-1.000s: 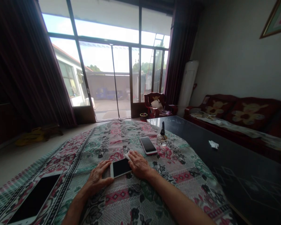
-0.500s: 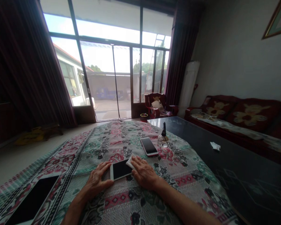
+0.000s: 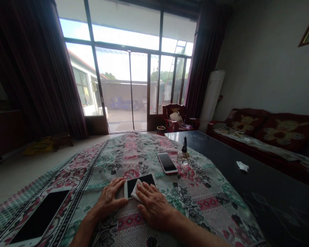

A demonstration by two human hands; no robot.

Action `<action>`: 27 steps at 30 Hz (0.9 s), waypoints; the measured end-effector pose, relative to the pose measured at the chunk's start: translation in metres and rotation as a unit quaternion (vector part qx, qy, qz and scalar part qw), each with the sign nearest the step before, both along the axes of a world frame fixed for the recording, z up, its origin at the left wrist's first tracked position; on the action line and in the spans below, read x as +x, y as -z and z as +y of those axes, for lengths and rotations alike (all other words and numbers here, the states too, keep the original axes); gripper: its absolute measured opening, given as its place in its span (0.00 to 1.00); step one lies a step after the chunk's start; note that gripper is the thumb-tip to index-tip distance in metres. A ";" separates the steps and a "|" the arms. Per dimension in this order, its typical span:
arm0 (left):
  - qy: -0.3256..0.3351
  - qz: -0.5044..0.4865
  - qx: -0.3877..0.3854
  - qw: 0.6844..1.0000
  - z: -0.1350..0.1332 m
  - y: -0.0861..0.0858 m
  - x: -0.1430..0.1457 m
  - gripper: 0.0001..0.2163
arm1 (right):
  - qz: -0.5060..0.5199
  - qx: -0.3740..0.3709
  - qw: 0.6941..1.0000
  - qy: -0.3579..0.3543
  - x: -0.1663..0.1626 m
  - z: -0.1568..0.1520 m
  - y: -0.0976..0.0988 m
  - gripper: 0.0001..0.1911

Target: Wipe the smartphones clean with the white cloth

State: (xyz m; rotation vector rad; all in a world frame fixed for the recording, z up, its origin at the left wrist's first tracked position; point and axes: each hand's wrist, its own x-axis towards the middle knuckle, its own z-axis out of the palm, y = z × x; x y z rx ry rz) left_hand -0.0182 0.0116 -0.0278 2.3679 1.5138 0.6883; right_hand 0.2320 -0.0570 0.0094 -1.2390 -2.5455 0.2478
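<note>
A white-framed smartphone (image 3: 147,178) with a dark screen lies flat on the patterned tablecloth (image 3: 128,154). My left hand (image 3: 110,198) grips its left end, thumb at the near corner and fingers at the far one. Under the fingers of my right hand (image 3: 156,207) is a folded white tissue (image 3: 135,193), pressed on the screen; the hand hides part of the phone's near edge. Beyond them lies a second smartphone (image 3: 167,163), pale-rimmed with a reddish edge. Beside that one stands a small clear bottle (image 3: 183,156) with a black spray top.
At the left lies a large white tablet-like device (image 3: 41,216) with a dark screen. On the right, a dark glossy table (image 3: 221,164) bears a crumpled tissue (image 3: 242,166). A red sofa (image 3: 252,120) and an armchair (image 3: 173,113) stand farther back, near glass doors (image 3: 118,89).
My right hand has slid the tissue left and nearer across the screen, uncovering the phone's right end. My left hand stays at the left end. The whole view has shifted slightly.
</note>
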 end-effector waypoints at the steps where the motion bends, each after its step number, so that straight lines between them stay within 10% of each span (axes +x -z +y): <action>1: -0.001 0.000 -0.002 1.000 0.000 0.000 0.000 0.30 | 0.000 0.001 1.000 0.000 -0.002 0.002 -0.001 0.27; 27: 0.008 0.001 0.004 1.000 0.003 0.001 0.000 0.31 | 0.002 0.020 0.999 0.050 -0.041 0.051 -0.003 0.25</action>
